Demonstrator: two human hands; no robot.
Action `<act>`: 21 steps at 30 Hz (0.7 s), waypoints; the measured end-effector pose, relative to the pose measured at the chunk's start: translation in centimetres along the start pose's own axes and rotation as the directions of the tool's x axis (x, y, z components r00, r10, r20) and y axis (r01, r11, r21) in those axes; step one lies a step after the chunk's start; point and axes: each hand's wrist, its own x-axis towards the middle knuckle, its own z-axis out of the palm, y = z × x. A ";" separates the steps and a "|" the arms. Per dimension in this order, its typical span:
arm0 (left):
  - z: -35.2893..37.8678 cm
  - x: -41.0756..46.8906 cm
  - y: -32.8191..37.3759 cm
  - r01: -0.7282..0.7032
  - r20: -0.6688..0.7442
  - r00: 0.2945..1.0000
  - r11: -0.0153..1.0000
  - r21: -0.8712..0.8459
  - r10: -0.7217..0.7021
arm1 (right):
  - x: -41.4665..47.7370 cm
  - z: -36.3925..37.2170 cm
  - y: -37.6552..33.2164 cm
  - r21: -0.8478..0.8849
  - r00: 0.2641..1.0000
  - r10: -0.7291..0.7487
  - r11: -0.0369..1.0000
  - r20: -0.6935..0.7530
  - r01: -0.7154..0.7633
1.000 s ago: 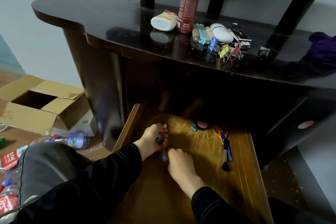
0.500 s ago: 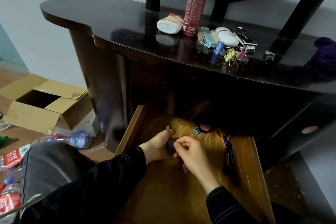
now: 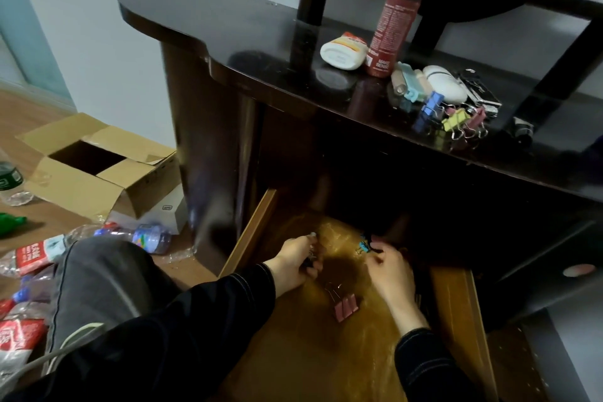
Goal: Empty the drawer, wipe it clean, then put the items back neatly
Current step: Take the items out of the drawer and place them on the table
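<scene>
The wooden drawer (image 3: 257,228) stands pulled out under the dark desk (image 3: 228,29). My left hand (image 3: 295,266) is inside it near the left wall, fingers curled round small binder clips (image 3: 311,254). My right hand (image 3: 390,271) reaches toward the back of the drawer, its fingertips at a blue binder clip (image 3: 363,246); whether it grips the clip is unclear. A pink binder clip (image 3: 347,305) lies loose on the drawer floor between my hands. On the desk top lie removed items: a red bottle (image 3: 393,29), a white tube (image 3: 342,50) and several coloured clips (image 3: 452,119).
An open cardboard box (image 3: 94,170) sits on the floor at the left, with plastic bottles (image 3: 143,237) and wrappers (image 3: 31,254) around it. My knee (image 3: 98,274) is beside the drawer's left side. A white oval object (image 3: 445,85) lies on the desk.
My right hand has left my left hand and reached to the back of the drawer by the blue clip. A pink clip now shows on the drawer floor. The view swung left.
</scene>
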 end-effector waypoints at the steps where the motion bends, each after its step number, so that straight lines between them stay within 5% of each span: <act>1: 0.1 0.1 -0.1 0.015 -0.003 1.000 1.000 -0.005 -0.015 | 0.8 0.1 0.0 -0.068 1.000 -0.012 0.998 0.004 0.012; 5: 0.2 0.3 -0.3 0.030 -0.021 0.999 0.999 -0.028 -0.031 | 2.9 1.5 -0.6 -0.399 0.995 -0.078 0.912 0.064 0.097; 9: 0.1 0.6 -0.5 0.040 -0.001 0.999 0.999 -0.025 -0.040 | 3.4 2.8 -0.1 -0.507 0.987 -0.158 0.848 0.040 0.156; 12: 0.1 0.7 -0.5 0.045 -0.001 0.999 0.998 -0.036 -0.045 | 3.1 2.4 0.2 -0.153 0.998 -0.057 0.986 0.028 0.061; 15: 0.4 0.6 -0.7 0.035 -0.005 0.999 0.999 -0.041 -0.035 | 1.0 1.1 -1.1 0.386 0.988 0.036 0.918 0.149 -0.092; 21: 0.9 -0.2 -1.4 0.104 0.125 0.987 0.995 0.011 -0.105 | -4.0 -0.1 -3.4 0.523 0.907 -0.248 0.852 0.341 0.036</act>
